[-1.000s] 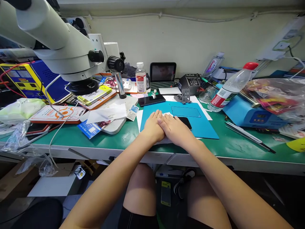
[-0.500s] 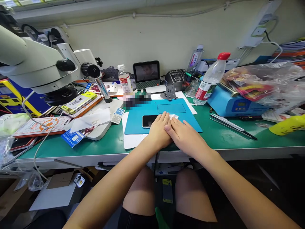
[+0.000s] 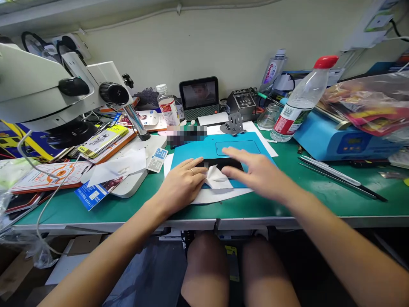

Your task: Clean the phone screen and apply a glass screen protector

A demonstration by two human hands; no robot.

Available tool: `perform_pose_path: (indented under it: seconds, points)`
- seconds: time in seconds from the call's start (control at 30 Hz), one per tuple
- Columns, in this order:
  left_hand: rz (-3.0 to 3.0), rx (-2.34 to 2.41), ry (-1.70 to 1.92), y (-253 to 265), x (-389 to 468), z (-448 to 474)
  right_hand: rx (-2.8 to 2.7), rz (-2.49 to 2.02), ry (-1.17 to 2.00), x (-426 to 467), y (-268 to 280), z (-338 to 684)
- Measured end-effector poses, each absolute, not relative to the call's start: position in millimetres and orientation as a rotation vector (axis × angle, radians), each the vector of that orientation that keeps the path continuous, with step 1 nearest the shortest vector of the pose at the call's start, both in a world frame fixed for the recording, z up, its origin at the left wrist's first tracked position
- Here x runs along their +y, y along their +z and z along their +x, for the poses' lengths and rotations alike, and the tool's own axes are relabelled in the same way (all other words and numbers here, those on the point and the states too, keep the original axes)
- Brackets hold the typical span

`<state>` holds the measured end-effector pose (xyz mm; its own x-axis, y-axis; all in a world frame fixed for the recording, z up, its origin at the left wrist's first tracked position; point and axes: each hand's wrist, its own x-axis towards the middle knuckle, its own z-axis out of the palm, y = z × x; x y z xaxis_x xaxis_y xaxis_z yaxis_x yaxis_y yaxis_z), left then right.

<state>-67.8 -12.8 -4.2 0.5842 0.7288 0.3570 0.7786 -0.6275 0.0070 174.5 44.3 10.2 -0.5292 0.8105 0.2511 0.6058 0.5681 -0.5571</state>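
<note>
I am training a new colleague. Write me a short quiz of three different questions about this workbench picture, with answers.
1. True or false: the left hand wears a ring.
2. What lies between the two hands? A) scissors B) a white wipe C) a screwdriver
3. Fill in: the dark phone lies on a ____ mat.

Key: 1 true. 2 B. 3 blue. The right hand is blurred, fingers spread over the phone, holding nothing that shows.

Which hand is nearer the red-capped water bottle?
Right. The right hand is spread over the blue mat, on the side toward the bottle. The left hand rests at the mat's near-left edge, farther away.
</note>
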Motion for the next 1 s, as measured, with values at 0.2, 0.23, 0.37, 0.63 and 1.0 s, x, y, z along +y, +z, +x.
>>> perform_pose_path:
  seconds: [0.2, 0.23, 0.37, 0.63, 1.0]
  points:
    - [-2.536, -1.359, -0.685, 11, 41, -90, -2.480, -1.325, 0.445, 166, 6, 209]
    - [-2.461, -1.466, -0.761, 12, 51, -92, -2.505, -1.298, 0.443, 176, 3, 212]
    - [-2.427, -1.759, -0.996, 6, 74, -90, -2.570, -1.079, 0.378, 178, -4, 220]
    - [-2.814, -1.692, -1.148, -3, 59, -77, -2.532, -0.582, 0.209, 138, 4, 200]
    - [-2.574, -1.905, -1.741, -15, 58, -85, -2.609, -0.195, 0.034, 111, 0, 164]
